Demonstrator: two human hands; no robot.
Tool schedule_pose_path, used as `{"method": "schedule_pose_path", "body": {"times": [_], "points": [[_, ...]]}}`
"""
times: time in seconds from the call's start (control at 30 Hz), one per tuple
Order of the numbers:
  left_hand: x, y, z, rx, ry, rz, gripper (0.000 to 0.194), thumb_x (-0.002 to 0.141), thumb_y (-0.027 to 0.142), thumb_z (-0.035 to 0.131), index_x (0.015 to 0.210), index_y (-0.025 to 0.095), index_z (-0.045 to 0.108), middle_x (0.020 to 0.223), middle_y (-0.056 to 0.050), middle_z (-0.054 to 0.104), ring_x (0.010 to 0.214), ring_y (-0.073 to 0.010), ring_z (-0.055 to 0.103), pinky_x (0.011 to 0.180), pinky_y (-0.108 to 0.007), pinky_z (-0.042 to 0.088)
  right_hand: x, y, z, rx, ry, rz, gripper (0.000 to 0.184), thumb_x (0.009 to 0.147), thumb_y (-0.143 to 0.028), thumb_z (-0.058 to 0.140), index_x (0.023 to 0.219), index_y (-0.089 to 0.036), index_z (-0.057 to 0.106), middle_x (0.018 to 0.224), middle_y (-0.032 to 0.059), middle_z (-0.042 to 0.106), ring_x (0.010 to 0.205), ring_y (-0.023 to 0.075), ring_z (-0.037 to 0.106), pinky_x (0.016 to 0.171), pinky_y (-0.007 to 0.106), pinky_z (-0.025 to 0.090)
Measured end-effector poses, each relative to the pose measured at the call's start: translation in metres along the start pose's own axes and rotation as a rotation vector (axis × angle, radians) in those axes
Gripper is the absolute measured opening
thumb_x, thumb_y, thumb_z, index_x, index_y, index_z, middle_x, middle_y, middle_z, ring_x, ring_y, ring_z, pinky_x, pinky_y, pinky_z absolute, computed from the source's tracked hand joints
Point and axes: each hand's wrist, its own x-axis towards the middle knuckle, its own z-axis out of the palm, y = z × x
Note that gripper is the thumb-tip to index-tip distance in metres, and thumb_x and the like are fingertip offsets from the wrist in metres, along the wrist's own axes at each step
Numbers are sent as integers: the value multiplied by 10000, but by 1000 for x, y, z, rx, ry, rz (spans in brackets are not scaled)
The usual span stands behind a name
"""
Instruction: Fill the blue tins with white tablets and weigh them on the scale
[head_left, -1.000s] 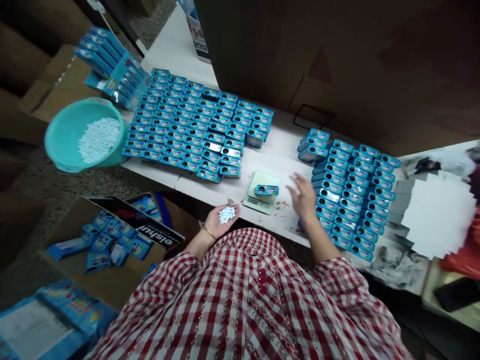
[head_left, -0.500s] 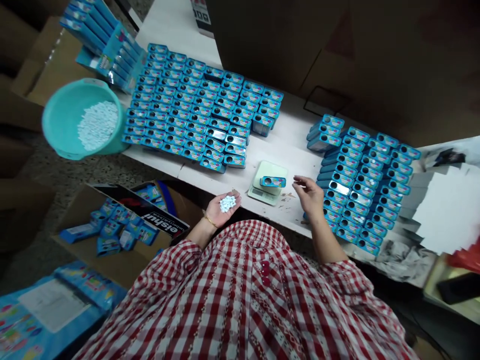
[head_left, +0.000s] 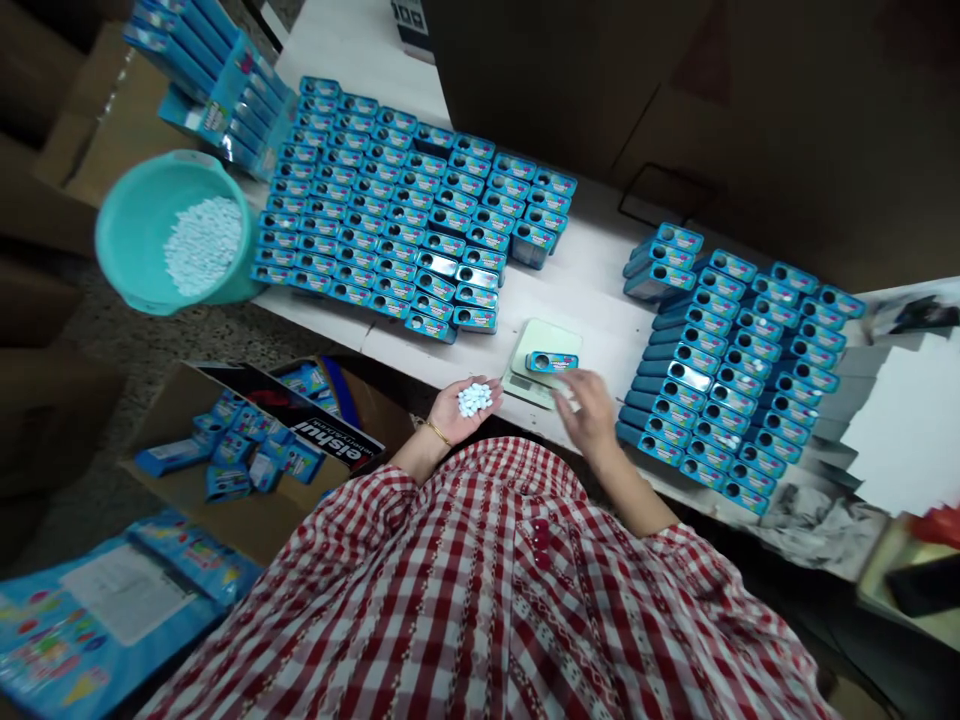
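My left hand (head_left: 466,412) lies palm up at the front edge of the table, cupping a small heap of white tablets (head_left: 475,400). Just to its right is a pale green scale (head_left: 529,388) with one blue box (head_left: 553,362) upright on it, a dark round hole in the box's top. My right hand (head_left: 589,410), a little blurred, hovers at the scale's front right corner. Its thumb and fingers look apart, with nothing visible between them.
Rows of blue boxes stand left (head_left: 375,210) and right (head_left: 720,380) on the white table (head_left: 592,255). At the far left, a turquoise basin (head_left: 120,240) holds many white tablets. Below it, a carton (head_left: 240,510) contains more blue boxes. White paper sheets (head_left: 907,420) lie far right.
My right hand has moved left, from beside the right-hand rows to the scale. My left hand still holds the tablets, slightly closer to the scale. The whole view has shifted a little.
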Motion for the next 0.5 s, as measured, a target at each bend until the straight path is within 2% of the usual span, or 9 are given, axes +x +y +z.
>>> {"method": "schedule_pose_path", "body": {"times": [0.07,0.17,0.23,0.33,0.5], "points": [[2,-4,6,8,-13,-25,213,810,165,426,769,107,627,841,-109,691,811,-196,656,784,-347,508,2,-27,15,20,-211,-136,289,861,-248,455,1132,-192,536,1060,118,570,999,222,524,846,401,471],[4,-10,11,17,30,-75,230,818,154,414,753,107,629,798,-99,690,781,-170,655,783,-303,502,4,-56,41,-48,-408,-179,299,839,-151,448,1121,-129,543,1104,165,564,1003,257,522,833,408,471],[3,-14,8,16,68,-103,242,818,150,404,754,106,633,802,-102,689,852,-183,647,825,-306,486,3,-64,52,-72,-460,-191,285,807,-91,451,1061,-130,574,1052,156,590,978,271,534,799,391,479],[2,-18,-3,5,92,-131,222,799,144,425,771,102,641,835,-110,689,933,-206,628,868,-321,465,-1,-68,56,-72,-496,-190,259,786,-73,450,961,-184,604,967,114,619,920,268,555,733,365,487],[3,-20,-15,7,27,-125,210,786,138,441,811,96,646,871,-115,687,927,-213,627,865,-339,461,-4,-70,54,12,-480,-126,245,793,-77,423,884,-212,606,917,97,626,876,259,569,699,367,484]]}}
